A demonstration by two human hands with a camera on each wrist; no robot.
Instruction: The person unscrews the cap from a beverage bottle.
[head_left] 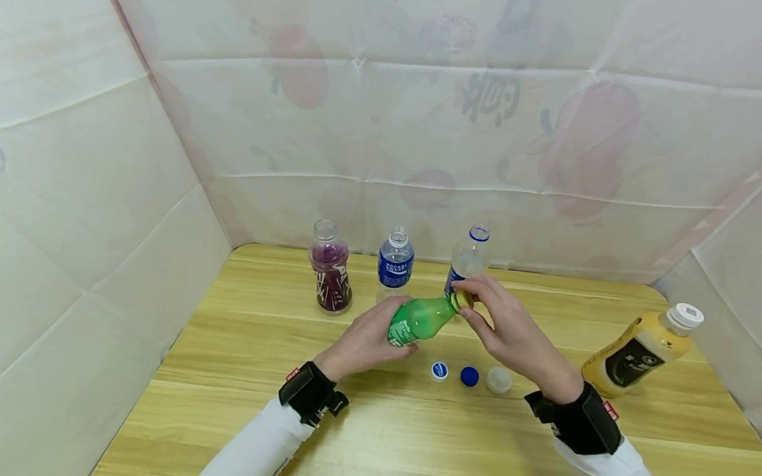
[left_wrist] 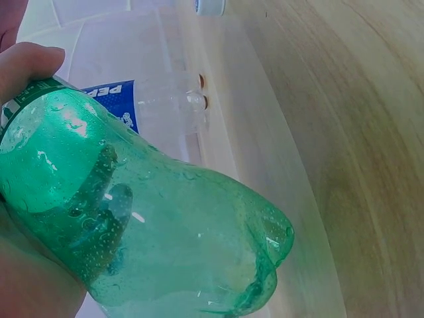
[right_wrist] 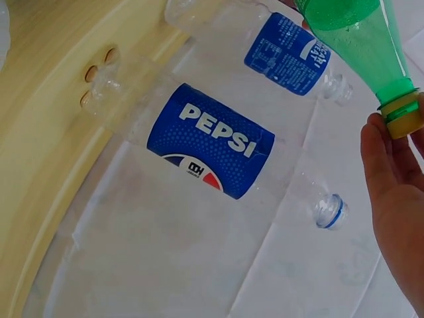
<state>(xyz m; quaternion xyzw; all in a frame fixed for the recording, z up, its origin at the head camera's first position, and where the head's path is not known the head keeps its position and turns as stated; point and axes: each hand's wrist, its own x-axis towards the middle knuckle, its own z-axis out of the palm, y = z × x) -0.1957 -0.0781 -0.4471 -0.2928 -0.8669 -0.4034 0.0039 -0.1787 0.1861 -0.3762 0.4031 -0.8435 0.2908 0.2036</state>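
Note:
A green soda bottle (head_left: pixel 423 318) is held tilted above the table, its neck toward the right. My left hand (head_left: pixel 368 339) grips it around the label; in the left wrist view the base of the green bottle (left_wrist: pixel 192 225) looks see-through, with drops on the wall. With thumb and fingers my right hand (head_left: pixel 524 338) pinches the yellow cap (head_left: pixel 461 300) at the neck. In the right wrist view that yellow cap (right_wrist: pixel 404 118) sits at the bottle's mouth. Just behind the right fingers stands an uncapped Pepsi bottle (right_wrist: pixel 212 142) with a blue label.
Behind the hands stand an uncapped Pocari Sweat bottle (head_left: pixel 395 266) and an uncapped purple-labelled bottle (head_left: pixel 331 271). A white cap (head_left: pixel 439 371), a blue cap (head_left: pixel 469 377) and a translucent cap (head_left: pixel 499 380) lie on the wooden table (head_left: pixel 401 443). A capped yellow bottle (head_left: pixel 639 352) stands at right.

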